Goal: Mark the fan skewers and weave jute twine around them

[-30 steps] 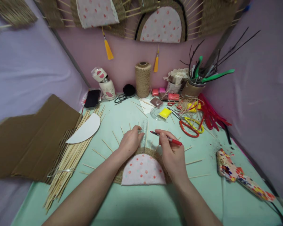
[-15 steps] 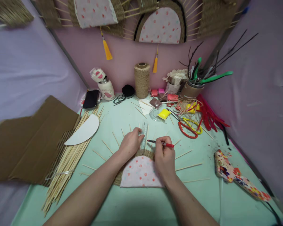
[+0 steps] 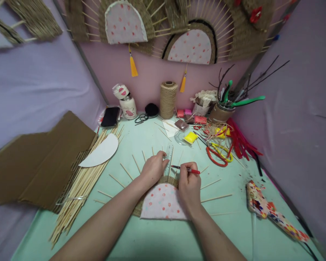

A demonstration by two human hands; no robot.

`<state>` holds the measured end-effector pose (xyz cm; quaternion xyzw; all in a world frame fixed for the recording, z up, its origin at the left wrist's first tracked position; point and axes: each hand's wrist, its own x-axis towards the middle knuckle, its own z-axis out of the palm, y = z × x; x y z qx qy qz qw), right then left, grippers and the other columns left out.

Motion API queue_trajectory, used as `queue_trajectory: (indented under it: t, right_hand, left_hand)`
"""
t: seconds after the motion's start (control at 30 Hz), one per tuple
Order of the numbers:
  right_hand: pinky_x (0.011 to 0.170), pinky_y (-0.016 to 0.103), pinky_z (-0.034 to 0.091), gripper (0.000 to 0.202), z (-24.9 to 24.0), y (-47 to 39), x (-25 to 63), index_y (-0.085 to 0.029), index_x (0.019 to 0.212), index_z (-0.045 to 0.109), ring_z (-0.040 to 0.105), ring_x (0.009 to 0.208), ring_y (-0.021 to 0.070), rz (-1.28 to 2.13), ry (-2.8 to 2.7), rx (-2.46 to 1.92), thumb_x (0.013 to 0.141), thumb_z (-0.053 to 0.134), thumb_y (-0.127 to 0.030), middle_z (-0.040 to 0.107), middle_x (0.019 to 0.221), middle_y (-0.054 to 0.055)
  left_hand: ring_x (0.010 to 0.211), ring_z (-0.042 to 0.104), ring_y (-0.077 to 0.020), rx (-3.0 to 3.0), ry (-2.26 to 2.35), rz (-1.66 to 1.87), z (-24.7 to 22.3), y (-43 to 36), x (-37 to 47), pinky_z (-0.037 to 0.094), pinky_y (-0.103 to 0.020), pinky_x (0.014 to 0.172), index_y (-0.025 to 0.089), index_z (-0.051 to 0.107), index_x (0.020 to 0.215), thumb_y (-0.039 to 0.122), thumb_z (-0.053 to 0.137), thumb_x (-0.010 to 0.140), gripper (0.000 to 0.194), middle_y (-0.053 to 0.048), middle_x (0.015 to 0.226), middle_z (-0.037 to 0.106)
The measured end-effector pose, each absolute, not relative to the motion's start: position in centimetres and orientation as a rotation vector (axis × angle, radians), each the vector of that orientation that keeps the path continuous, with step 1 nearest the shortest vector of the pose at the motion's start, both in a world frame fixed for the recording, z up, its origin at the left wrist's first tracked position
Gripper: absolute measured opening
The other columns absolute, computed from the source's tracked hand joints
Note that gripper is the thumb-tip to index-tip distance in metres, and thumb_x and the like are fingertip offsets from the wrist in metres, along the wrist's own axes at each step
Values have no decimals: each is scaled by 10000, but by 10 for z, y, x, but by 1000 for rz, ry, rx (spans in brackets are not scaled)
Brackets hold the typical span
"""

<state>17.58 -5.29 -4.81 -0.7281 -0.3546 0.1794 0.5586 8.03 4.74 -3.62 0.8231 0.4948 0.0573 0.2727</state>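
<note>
A half-round piece of pale fabric with red spots [image 3: 163, 203] lies on the table, edged by woven twine [image 3: 170, 180], with thin sticks fanning outward from it. My left hand [image 3: 154, 168] holds a clear ruler [image 3: 168, 156] between thumb and fingers, alongside a stick above the twine band. Pinched in my right hand [image 3: 189, 185] is a red pen [image 3: 193, 171], its tip pointing left, close to the ruler and a stick. The side of my right hand covers the right part of the twine band.
At left are cardboard [image 3: 40, 163], a stick bundle [image 3: 78, 195] and white paper [image 3: 101, 152]. Toward the back stand a twine spool [image 3: 168, 99], a bottle [image 3: 128, 108] and a jar of tools [image 3: 220, 113]. Red-handled scissors [image 3: 216, 157] and a flowered glue gun [image 3: 258, 199] lie at right.
The camera view has shifted, so more of the wall hangings shows. Both hands keep nearly the same pose, with the ruler and pen still held.
</note>
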Motion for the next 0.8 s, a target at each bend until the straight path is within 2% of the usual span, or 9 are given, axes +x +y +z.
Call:
queue_trajectory:
  t: [0.3, 0.8]
  right_hand:
    - [521, 247, 331, 190, -48, -53, 176, -220, 749, 435, 423, 515, 129, 415, -837, -1724, 891, 418, -345, 463, 570, -60]
    - [515, 250, 332, 195, -48, -53, 176, -215, 755, 442, 428, 514, 133, 404, -852, -1725, 899, 409, -342, 448, 568, -59]
  left_hand:
    - [801, 650, -223, 2220, 1327, 170, -36, 46, 80, 413, -283, 679, 163, 533, 1143, 342, 428, 894, 325, -92, 814, 702]
    - [766, 655, -213, 2189, 1349, 146, -30, 45, 82, 417, -278, 672, 163, 535, 1140, 344, 430, 896, 321, -59, 711, 685]
